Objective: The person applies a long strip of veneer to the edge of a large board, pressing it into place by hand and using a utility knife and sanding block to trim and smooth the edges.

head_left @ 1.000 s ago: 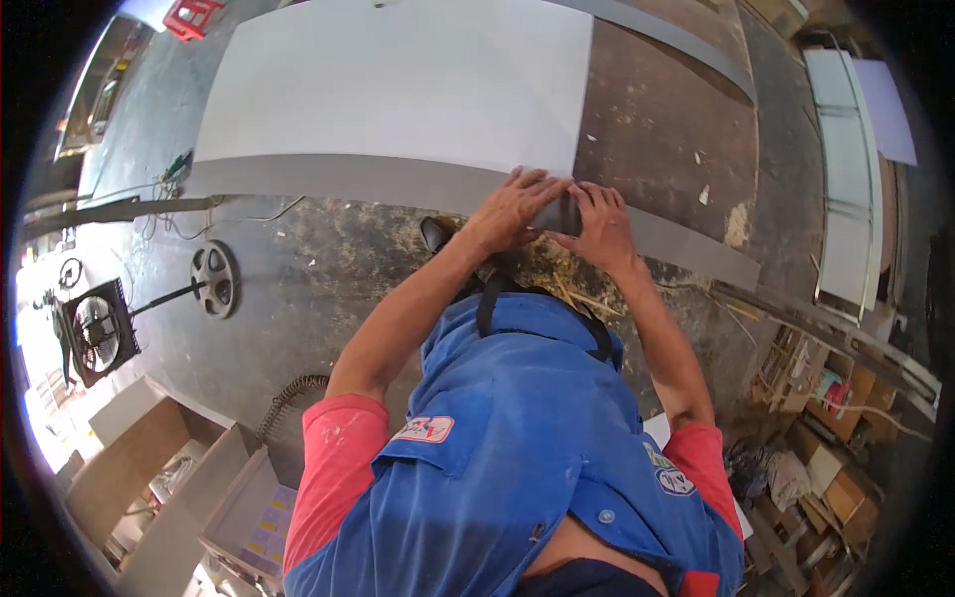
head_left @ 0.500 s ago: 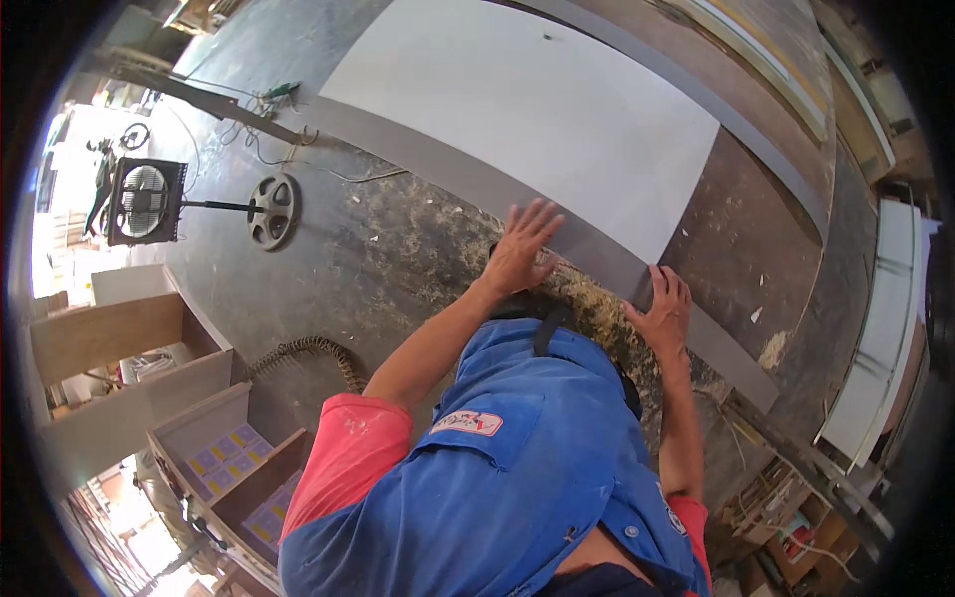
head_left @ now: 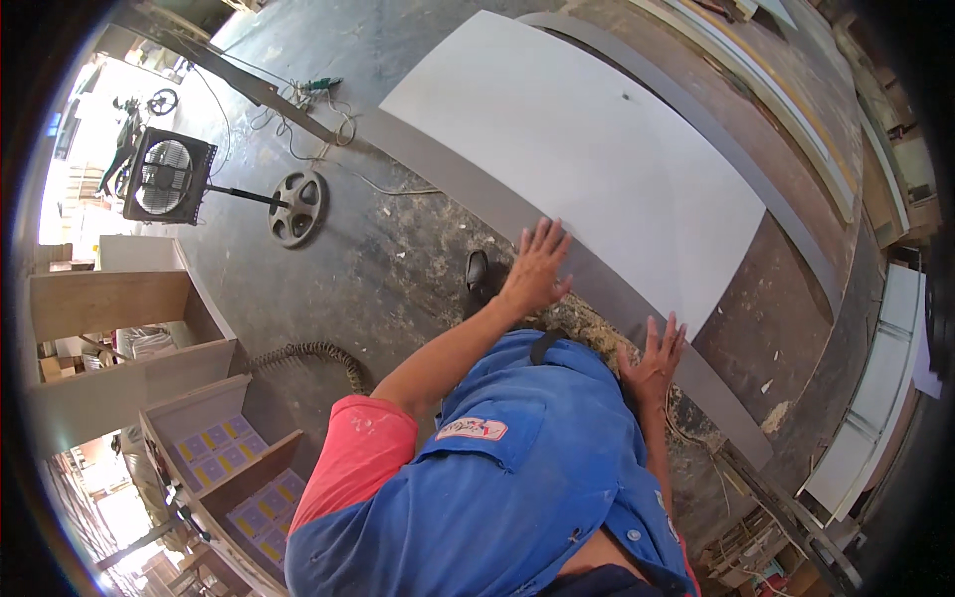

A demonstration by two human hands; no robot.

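A long grey strip [head_left: 458, 189] runs along the near side of a large white sheet [head_left: 587, 139]. My left hand [head_left: 537, 269] lies on the strip's near edge with its fingers stretched out and nothing held. Further right, my right hand [head_left: 650, 368] rests with spread fingertips on the same strip, beside the sheet's near right corner. A second grey strip [head_left: 716, 139] lies along the sheet's far side. Both strips and the sheet lie over a dusty brown board [head_left: 766, 328].
A black fan [head_left: 169, 177] stands at the left on a round base [head_left: 297, 209]. Behind it sit wooden cabinets [head_left: 109, 298] and a coiled hose [head_left: 308, 353]. A cable [head_left: 348, 129] trails past the strip's far end. White panels [head_left: 875, 378] lean at the right.
The view has shifted, so the sheet and strips sit lower and further right. Both hands stay on the near strip, fingers spread. A dark shoe now shows beside my left hand.
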